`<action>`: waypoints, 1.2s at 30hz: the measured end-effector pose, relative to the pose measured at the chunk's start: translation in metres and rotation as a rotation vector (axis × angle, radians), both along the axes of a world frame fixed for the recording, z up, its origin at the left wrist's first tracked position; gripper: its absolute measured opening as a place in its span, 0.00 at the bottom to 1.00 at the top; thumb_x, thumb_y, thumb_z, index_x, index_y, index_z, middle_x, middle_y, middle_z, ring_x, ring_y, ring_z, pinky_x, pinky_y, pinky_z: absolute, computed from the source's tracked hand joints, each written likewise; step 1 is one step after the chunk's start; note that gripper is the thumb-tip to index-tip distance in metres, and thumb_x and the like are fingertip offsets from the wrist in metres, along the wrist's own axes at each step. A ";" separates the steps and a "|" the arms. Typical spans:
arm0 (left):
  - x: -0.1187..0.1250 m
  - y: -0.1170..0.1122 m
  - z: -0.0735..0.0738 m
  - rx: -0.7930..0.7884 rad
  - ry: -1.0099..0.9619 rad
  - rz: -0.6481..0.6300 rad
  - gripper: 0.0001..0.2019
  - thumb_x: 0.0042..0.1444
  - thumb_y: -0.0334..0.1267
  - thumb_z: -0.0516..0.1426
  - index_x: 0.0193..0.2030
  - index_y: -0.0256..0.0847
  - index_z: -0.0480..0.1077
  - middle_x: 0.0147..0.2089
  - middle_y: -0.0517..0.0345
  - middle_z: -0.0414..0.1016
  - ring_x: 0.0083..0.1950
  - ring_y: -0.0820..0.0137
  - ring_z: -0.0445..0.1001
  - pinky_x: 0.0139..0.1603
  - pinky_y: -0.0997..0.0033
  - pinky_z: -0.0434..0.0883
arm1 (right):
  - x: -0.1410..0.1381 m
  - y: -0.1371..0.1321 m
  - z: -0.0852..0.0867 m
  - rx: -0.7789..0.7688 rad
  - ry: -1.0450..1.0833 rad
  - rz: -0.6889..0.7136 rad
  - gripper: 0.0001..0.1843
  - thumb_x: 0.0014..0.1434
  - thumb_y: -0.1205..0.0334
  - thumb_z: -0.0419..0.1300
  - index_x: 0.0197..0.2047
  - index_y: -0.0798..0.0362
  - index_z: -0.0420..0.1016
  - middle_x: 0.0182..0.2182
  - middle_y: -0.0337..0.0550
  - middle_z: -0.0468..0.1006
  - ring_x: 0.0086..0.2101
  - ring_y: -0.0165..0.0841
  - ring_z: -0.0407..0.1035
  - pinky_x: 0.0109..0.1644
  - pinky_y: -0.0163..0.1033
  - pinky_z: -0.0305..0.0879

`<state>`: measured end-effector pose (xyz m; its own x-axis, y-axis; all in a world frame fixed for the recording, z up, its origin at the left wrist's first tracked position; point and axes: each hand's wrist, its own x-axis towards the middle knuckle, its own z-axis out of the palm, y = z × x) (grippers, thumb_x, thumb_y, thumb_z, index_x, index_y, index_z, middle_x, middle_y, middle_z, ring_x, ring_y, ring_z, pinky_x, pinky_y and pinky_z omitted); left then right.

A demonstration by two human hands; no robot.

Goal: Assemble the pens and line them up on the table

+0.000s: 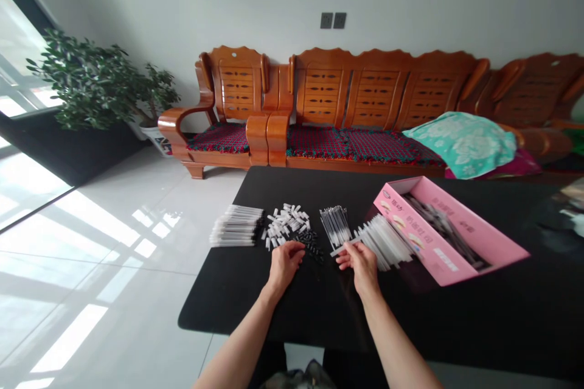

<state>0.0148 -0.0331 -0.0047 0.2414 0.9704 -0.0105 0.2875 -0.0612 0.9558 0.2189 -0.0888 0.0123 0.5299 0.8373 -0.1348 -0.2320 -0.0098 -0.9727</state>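
Note:
My right hand (360, 262) pinches a clear pen barrel (338, 250), which points to the left. My left hand (286, 261) is closed with curled fingers at the edge of a pile of small black pen parts (311, 245); whatever its fingertips hold is hidden. White pen caps (286, 222) lie scattered just beyond that hand. Thin pen refills (335, 224) are laid side by side between the hands, farther back. To the right is a stack of clear pen barrels (384, 241). A row of white pens with black ends (237, 226) sits at the left.
A pink cardboard box (460, 231) with dark contents stands open on the black table (456, 322). Behind the table runs a wooden sofa (371, 91) bearing a turquoise cloth (469, 142). A potted plant (104, 81) is at the far left, by the window.

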 end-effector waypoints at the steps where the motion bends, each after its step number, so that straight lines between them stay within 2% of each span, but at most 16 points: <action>1: 0.000 0.001 0.000 0.092 0.102 -0.013 0.09 0.55 0.36 0.59 0.41 0.38 0.77 0.30 0.56 0.76 0.31 0.70 0.74 0.33 0.72 0.72 | 0.001 0.000 -0.003 -0.010 0.001 -0.012 0.20 0.46 0.48 0.70 0.27 0.57 0.71 0.19 0.41 0.77 0.17 0.32 0.72 0.15 0.30 0.66; 4: 0.001 0.002 0.002 0.313 0.342 -0.059 0.05 0.55 0.32 0.60 0.38 0.39 0.77 0.34 0.55 0.75 0.34 0.71 0.73 0.38 0.72 0.69 | 0.004 0.001 -0.011 -0.032 -0.007 -0.032 0.20 0.46 0.48 0.70 0.26 0.57 0.71 0.18 0.40 0.76 0.16 0.31 0.71 0.14 0.30 0.64; 6: 0.005 0.002 0.004 0.358 0.432 -0.075 0.06 0.56 0.32 0.59 0.40 0.39 0.76 0.36 0.55 0.73 0.34 0.71 0.72 0.38 0.73 0.68 | 0.004 0.001 -0.014 -0.031 -0.016 -0.033 0.20 0.47 0.48 0.69 0.26 0.57 0.71 0.18 0.40 0.76 0.16 0.31 0.71 0.13 0.30 0.64; 11: 0.023 -0.001 0.010 0.367 0.463 -0.072 0.10 0.57 0.31 0.59 0.46 0.41 0.74 0.41 0.54 0.72 0.37 0.71 0.73 0.39 0.73 0.67 | 0.007 -0.002 -0.014 0.008 0.059 -0.018 0.19 0.48 0.49 0.69 0.27 0.56 0.70 0.19 0.41 0.77 0.16 0.31 0.71 0.14 0.31 0.65; 14: 0.041 -0.003 0.017 0.387 0.467 -0.121 0.08 0.59 0.35 0.57 0.44 0.42 0.75 0.41 0.54 0.73 0.38 0.70 0.73 0.40 0.73 0.67 | 0.013 -0.003 -0.014 0.035 0.157 -0.019 0.18 0.47 0.50 0.70 0.26 0.55 0.70 0.19 0.40 0.77 0.16 0.32 0.71 0.15 0.32 0.66; 17: 0.063 -0.002 0.026 0.387 0.564 -0.160 0.08 0.61 0.41 0.56 0.41 0.43 0.75 0.40 0.54 0.73 0.37 0.70 0.74 0.38 0.73 0.65 | 0.017 -0.003 -0.013 0.043 0.229 -0.027 0.17 0.46 0.51 0.70 0.26 0.55 0.71 0.18 0.39 0.76 0.16 0.32 0.71 0.14 0.32 0.66; 20: 0.082 0.001 0.032 0.365 0.695 -0.192 0.12 0.59 0.48 0.57 0.38 0.41 0.74 0.40 0.52 0.73 0.37 0.67 0.75 0.36 0.72 0.65 | 0.018 -0.003 -0.010 0.050 0.251 -0.025 0.18 0.44 0.51 0.71 0.27 0.54 0.70 0.18 0.38 0.76 0.16 0.32 0.71 0.14 0.32 0.65; 22: 0.089 0.002 0.033 0.357 0.760 -0.207 0.13 0.56 0.48 0.59 0.37 0.39 0.74 0.41 0.50 0.74 0.37 0.65 0.76 0.35 0.70 0.65 | 0.017 -0.004 -0.009 0.056 0.246 -0.021 0.18 0.44 0.51 0.71 0.27 0.54 0.70 0.18 0.38 0.76 0.15 0.31 0.71 0.14 0.32 0.65; 28: 0.093 0.002 0.029 0.323 0.815 -0.177 0.10 0.57 0.41 0.57 0.39 0.37 0.73 0.41 0.47 0.75 0.40 0.60 0.77 0.38 0.67 0.68 | 0.017 -0.005 -0.012 0.066 0.241 -0.005 0.18 0.46 0.51 0.71 0.27 0.54 0.71 0.19 0.39 0.77 0.16 0.31 0.71 0.15 0.32 0.67; 33: 0.093 0.004 0.032 0.309 0.829 -0.155 0.15 0.57 0.44 0.57 0.44 0.35 0.73 0.44 0.41 0.74 0.43 0.57 0.77 0.42 0.62 0.70 | 0.018 -0.004 -0.013 0.070 0.242 0.003 0.17 0.46 0.52 0.71 0.26 0.55 0.71 0.18 0.39 0.77 0.16 0.31 0.71 0.15 0.32 0.66; 36: 0.094 0.007 0.036 0.325 0.859 -0.153 0.14 0.58 0.42 0.56 0.44 0.34 0.73 0.44 0.42 0.75 0.43 0.56 0.78 0.41 0.63 0.72 | 0.018 -0.004 -0.013 0.071 0.244 0.007 0.17 0.46 0.52 0.71 0.26 0.55 0.71 0.18 0.39 0.77 0.16 0.31 0.71 0.15 0.32 0.66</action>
<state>0.1092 -0.0261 0.0309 0.4024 0.9152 0.0220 0.8552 -0.3844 0.3477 0.2369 -0.0929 -0.0002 0.4833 0.8526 -0.1987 -0.4598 0.0540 -0.8864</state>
